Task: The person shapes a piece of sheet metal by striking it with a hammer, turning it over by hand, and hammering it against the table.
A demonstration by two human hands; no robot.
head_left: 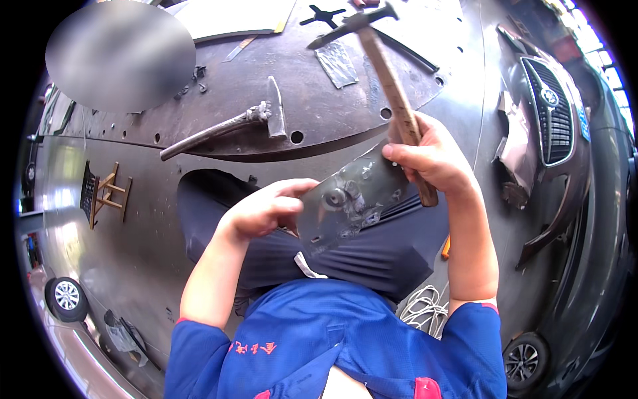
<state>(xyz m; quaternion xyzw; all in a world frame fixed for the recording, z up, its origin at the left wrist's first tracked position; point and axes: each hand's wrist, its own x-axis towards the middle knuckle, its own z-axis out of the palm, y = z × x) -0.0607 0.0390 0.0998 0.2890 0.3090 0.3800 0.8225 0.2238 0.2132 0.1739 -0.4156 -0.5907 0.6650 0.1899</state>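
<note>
A dark, scuffed metal plate [359,183] with a round boss and torn silvery patches is tilted above my lap. Its left end meets the curled fingers and thumb of my left hand [262,209], which grip the edge. My right hand [435,156] is closed round the wooden handle of a hammer [387,73], whose dark pointed head is up over the table. The thumb of that hand also lies against the plate's right end; whether it presses on it I cannot tell. Another hammer [276,110], with a metal-rod handle, rests on the table near its front edge.
The dark steel table [212,126] has round holes along its edge. On it lie a clear plastic bag [337,64] and a black cross-shaped piece [323,15]. A wooden stool [109,189] stands left, a detached car bumper [551,133] right. Coiled white cable [425,309] lies beside me.
</note>
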